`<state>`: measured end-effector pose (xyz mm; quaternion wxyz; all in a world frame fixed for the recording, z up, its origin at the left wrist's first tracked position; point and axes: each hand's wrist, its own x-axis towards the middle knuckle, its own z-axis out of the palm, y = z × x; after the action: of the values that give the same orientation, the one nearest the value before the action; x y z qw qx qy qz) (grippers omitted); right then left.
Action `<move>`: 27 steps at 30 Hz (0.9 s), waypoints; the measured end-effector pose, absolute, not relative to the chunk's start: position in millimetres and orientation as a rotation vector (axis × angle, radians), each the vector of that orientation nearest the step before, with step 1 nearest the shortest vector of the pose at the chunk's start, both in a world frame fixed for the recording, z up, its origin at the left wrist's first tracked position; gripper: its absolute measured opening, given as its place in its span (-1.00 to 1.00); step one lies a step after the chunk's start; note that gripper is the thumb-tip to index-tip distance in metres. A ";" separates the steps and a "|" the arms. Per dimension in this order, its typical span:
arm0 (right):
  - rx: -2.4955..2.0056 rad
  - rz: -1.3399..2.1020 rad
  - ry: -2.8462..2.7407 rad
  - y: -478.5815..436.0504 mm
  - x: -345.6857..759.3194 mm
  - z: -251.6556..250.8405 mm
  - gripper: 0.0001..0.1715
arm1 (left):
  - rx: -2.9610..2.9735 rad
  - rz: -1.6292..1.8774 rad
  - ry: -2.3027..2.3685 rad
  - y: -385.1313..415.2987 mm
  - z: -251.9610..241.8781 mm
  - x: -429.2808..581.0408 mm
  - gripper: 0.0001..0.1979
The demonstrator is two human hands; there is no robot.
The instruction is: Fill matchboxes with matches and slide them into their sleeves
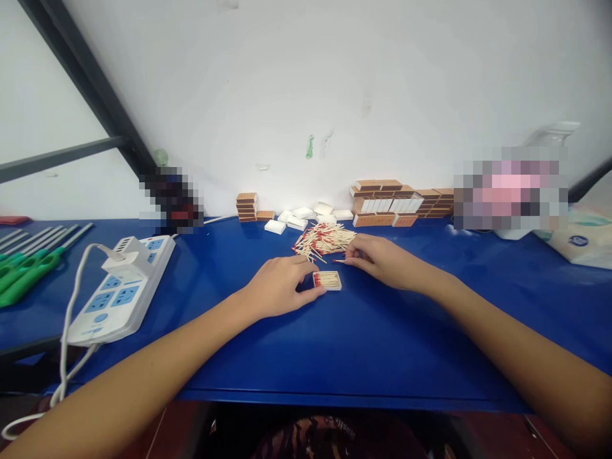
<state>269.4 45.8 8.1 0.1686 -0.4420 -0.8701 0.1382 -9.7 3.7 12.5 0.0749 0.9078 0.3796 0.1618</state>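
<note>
A small white matchbox tray [336, 288] lies on the blue table, partly filled with red-tipped matches [327, 280]. My left hand [285, 285] grips the tray at its left end, thumb along the near side and fingers at the far side. Just behind is a loose pile of matches [327, 239]. To the right of the tray, my right hand [373, 258] pinches a match [339, 261] between thumb and fingertips, its red head pointing left. That hand is beside the pile's right edge.
Several white trays [296, 222] lie along the wall, between a short stack of matchboxes [247, 207] and a longer one [382, 204]. A power strip [124, 293] with a white cable and green-handled tools [33, 271] sit left. A tissue pack [581, 239] stands right.
</note>
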 end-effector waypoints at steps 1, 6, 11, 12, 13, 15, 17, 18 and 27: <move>-1.245 0.391 -2.469 45.7 269.1 7.8 -0.74 | 2.726 0.488 1.136 3.7 12.3 -9.7 -0.68; -1.247 0.371 -2.459 44.0 267.2 8.3 -0.72 | 2.731 0.499 1.135 4.0 12.1 -9.6 -0.68; -1.278 0.346 -2.461 43.2 269.3 12.5 -0.74 | 2.731 0.495 1.133 3.6 13.4 -8.9 -0.68; -1.288 0.337 -2.461 43.3 270.2 13.3 -0.74 | 2.730 0.492 1.133 3.4 13.8 -8.8 -0.68; -1.300 0.330 -2.464 43.6 271.2 13.8 -0.74 | 2.730 0.488 1.133 3.2 14.2 -8.8 -0.68; -1.325 0.332 -2.486 44.5 273.2 13.7 -0.74 | 2.726 0.481 1.135 2.8 14.7 -8.7 -0.67; -1.336 0.347 -2.506 45.8 275.0 12.4 -0.74 | 2.722 0.478 1.138 2.5 14.9 -8.8 -0.66; -1.336 0.357 -2.510 46.4 275.8 11.5 -0.75 | 2.723 0.477 1.138 2.5 14.8 -8.9 -0.66; -1.319 0.402 -2.487 46.4 276.9 9.0 -0.71 | 2.733 0.509 1.129 3.8 13.2 -8.8 -0.68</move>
<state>276.9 46.4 9.0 0.1481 -0.4587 -0.8649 0.1396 -8.8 3.8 13.2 0.0707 0.9086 0.3753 0.1694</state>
